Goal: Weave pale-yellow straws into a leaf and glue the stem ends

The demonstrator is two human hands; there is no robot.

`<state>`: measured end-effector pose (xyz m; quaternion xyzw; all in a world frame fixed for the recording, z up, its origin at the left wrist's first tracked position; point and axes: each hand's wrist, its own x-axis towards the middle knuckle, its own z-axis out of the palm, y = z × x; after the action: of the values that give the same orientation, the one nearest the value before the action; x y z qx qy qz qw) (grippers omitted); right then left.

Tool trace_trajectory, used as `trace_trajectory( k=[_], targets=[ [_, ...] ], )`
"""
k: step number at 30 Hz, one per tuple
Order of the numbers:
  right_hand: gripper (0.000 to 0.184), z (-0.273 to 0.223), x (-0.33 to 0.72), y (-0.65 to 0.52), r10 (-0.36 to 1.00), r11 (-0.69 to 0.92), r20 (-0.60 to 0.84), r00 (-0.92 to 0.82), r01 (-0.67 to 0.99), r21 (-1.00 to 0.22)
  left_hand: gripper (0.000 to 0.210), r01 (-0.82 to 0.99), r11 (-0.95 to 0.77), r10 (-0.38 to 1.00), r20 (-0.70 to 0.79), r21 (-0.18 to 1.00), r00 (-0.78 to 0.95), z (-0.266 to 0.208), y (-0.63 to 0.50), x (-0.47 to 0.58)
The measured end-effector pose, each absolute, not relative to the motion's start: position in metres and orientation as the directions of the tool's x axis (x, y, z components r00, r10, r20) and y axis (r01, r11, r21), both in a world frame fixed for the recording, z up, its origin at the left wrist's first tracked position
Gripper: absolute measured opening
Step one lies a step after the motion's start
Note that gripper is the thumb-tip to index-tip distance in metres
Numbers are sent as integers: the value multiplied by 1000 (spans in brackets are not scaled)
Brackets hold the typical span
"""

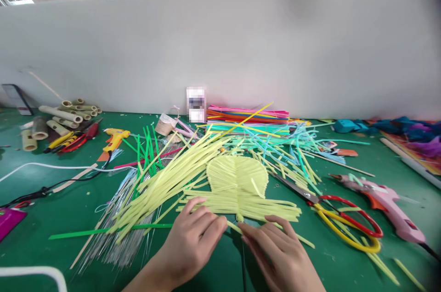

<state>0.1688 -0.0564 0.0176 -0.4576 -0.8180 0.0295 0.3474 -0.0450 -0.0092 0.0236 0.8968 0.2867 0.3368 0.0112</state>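
Observation:
A pale yellow pipe-cleaner leaf [220,175] lies flat before me. Its upper part has a rounded outline, while lower down uneven pipe-cleaner ends [275,207] stick out on both sides of a central rib. Just below the rib's near end, a single yellow pipe cleaner [234,227] runs slantwise between my hands. My left hand [198,241] pinches it between thumb and fingers, close to the leaf's lower left. My right hand [280,248] pinches the same strip right of the rib, and its end shows beyond the fingers. A thin wire trails down from the rib.
Scissors [347,223] and a pink glue gun [389,209] lie right. Loose yellow pipe cleaners [172,172] and thin wires [120,241] lie left, with a yellow glue gun [115,140], pliers [65,140] and bamboo tubes [69,117] beyond. Coloured bundles [248,120] lie behind, before a white partition [220,48].

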Motion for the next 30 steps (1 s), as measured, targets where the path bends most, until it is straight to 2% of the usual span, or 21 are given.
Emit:
trace_trajectory(
  k=[5, 10, 13, 17, 21, 23, 27, 30],
  targets=[
    [22, 19, 167, -54, 758, 569, 558, -336, 759, -316, 12, 513, -847, 485, 597, 138, 640, 23, -11, -43],
    [24, 22, 167, -55, 775, 561, 531, -342, 760, -328, 12, 500, -861, 453, 590, 95, 668, 25, -10, -43],
    [25, 22, 169, -54, 775, 558, 539, -329, 757, -340, 12, 475, -875, 446, 530, 91, 721, 24, -8, -45],
    [25, 23, 171, -53, 781, 567, 523, -342, 740, -362, 14, 472, -863, 501, 417, 179, 758, 23, -5, -50],
    [27, 27, 173, -52, 794, 573, 505, -338, 694, -435, 18, 429, -807, 569, 341, 407, 748, 29, -5, -52],
    [27, 28, 174, -52, 801, 575, 492, -340, 665, -477, 19, 394, -785, 572, 314, 479, 758, 33, -5, -52],
    [25, 30, 177, -51, 828, 554, 437, -353, 639, -534, 23, 384, -760, 566, 243, 525, 788, 35, -5, -54],
    [23, 30, 177, -50, 836, 546, 404, -371, 627, -555, 23, 424, -765, 565, 190, 484, 803, 35, -3, -56]
  ],
)
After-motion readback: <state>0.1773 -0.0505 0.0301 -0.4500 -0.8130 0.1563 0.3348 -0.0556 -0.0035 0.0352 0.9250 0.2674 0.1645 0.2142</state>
